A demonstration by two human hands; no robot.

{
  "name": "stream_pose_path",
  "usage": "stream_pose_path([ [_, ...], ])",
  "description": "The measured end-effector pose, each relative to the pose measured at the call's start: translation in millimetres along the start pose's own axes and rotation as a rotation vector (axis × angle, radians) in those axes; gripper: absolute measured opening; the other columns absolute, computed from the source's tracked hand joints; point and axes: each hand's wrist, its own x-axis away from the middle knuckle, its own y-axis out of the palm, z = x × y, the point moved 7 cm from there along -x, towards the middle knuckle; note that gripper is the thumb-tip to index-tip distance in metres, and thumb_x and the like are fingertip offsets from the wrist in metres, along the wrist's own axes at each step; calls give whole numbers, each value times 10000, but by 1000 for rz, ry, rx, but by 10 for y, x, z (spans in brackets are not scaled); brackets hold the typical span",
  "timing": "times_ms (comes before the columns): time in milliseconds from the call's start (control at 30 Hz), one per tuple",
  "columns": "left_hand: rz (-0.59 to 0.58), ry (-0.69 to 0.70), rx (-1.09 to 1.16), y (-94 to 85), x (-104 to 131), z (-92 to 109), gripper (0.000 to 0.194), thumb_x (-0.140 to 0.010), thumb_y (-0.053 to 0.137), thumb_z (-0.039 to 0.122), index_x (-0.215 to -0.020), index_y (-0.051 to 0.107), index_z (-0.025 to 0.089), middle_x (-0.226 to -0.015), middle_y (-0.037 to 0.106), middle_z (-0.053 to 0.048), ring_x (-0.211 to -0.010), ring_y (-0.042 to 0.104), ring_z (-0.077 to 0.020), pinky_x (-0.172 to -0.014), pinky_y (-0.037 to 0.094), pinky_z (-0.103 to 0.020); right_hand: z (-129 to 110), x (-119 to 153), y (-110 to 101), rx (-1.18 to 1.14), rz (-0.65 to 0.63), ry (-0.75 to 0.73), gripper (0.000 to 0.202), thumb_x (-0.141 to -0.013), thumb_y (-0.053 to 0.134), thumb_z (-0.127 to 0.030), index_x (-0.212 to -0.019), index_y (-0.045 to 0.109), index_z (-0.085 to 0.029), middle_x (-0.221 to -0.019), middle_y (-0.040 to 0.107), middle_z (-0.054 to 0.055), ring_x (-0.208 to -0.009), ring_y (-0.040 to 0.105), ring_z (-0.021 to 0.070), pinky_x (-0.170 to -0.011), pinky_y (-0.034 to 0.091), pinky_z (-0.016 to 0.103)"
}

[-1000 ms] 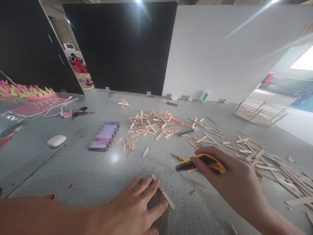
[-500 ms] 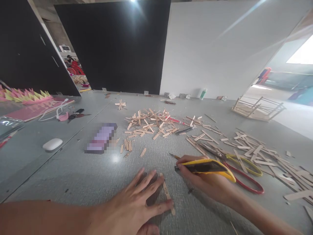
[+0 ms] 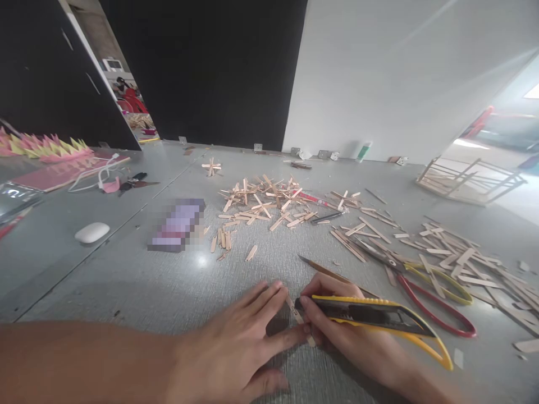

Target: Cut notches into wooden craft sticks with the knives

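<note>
My left hand (image 3: 252, 336) lies with fingers stretched out on the grey table, pressing a small wooden craft stick (image 3: 311, 340). Dark marks show on this stick, and my fingers cover parts of it. In my right hand (image 3: 349, 331) is a yellow and black utility knife (image 3: 374, 312), its front end at the stick beside my left fingertips. Fingers hide the blade tip. Behind the right hand lies a slim brown pointed tool (image 3: 322, 268), partly covered by that hand.
Star-shaped stick pieces (image 3: 261, 205) lie mid-table, with loose sticks (image 3: 455, 258) to the right. Scissors (image 3: 393, 264) with red and yellow handles rest near my right hand. Left are a blurred phone (image 3: 177, 224) and a white case (image 3: 92, 232). A stick frame (image 3: 471, 179) stands far right.
My right hand has brought the utility knife down and towards me, onto the stick beside my left hand. The left hand still presses the stick. The view has shifted slightly.
</note>
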Motion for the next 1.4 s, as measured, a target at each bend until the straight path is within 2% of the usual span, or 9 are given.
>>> stream_pose_path([
  [100, 21, 11, -5, 11, 22, -7, 703, -1031, 560, 433, -1636, 234, 280, -1720, 115, -141, -1560, 182, -381, -1264, 265, -523, -10, 5, 3, 44, 10, -14, 323, -1022, 554, -510, -829, 602, -255, -634, 657, -44, -627, 609, 147, -627, 476, 280],
  [233, -19, 24, -7, 9, 21, 7, 622, -1071, 450, 461, -1626, 263, 249, -1690, 244, -162, -1562, 176, -369, -1268, 239, -536, -44, 13, -7, 85, 49, -35, 327, -1009, 563, -524, -828, 632, -261, -676, 654, -39, -676, 607, 158, -665, 468, 302],
  [433, -25, 41, -14, -2, -4, 17, 610, -1092, 382, 453, -1638, 216, 238, -1686, 220, -200, -1565, 143, -357, -1271, 221, -547, -36, 0, 30, 64, -7, -3, 334, -1014, 539, -527, -829, 634, -264, -683, 639, -30, -673, 587, 164, -602, 444, 295],
  [567, -37, 48, -16, 20, 0, 28, 626, -1096, 371, 450, -1648, 182, 224, -1694, 175, -209, -1566, 121, -358, -1273, 220, -542, -102, 5, 3, 147, 50, -57, 320, -1019, 521, -516, -832, 614, -273, -750, 632, -26, -728, 585, 173, -681, 476, 321],
  [733, 0, 62, -20, 18, 3, 29, 580, -1088, 422, 428, -1623, 272, 264, -1697, 160, -201, -1559, 151, -366, -1266, 240, -543, -206, 13, 15, 245, 70, -96, 369, -1041, 446, -493, -760, 516, -263, -734, 590, -20, -680, 580, 170, -637, 500, 325],
  [867, 14, 65, -31, 28, -4, 18, 574, -1082, 441, 428, -1618, 278, 304, -1693, 159, -218, -1551, 168, -378, -1253, 265, -555, -234, 11, 48, 250, 58, -106, 381, -1051, 406, -482, -751, 479, -259, -726, 588, -15, -658, 580, 173, -639, 504, 347],
  [1067, 11, 56, -77, 34, -41, 38, 444, -1057, 500, 421, -1467, 512, 250, -1663, 246, -249, -1520, 241, -432, -1236, 266, -601, -263, 25, 85, 265, 94, -147, 381, -1057, 378, -429, -720, 440, -263, -665, 549, -18, -624, 560, 172, -645, 494, 341],
  [1200, 25, 53, -82, 41, -44, 53, 430, -1048, 519, 420, -1437, 540, 239, -1671, 241, -235, -1523, 236, -432, -1236, 275, -592, -319, 15, 85, 250, 136, -221, 387, -1063, 399, -391, -695, 387, -270, -591, 466, -49, -523, 471, 144, -557, 415, 300],
  [1400, 4, 42, -52, 37, -43, 58, 378, -1042, 528, 404, -1377, 591, 240, -1684, 240, -190, -1535, 231, -406, -1251, 258, -578, -278, 13, 132, 165, 69, -227, 380, -1075, 425, -392, -718, 379, -269, -554, 493, -61, -482, 434, 125, -488, 334, 280],
])
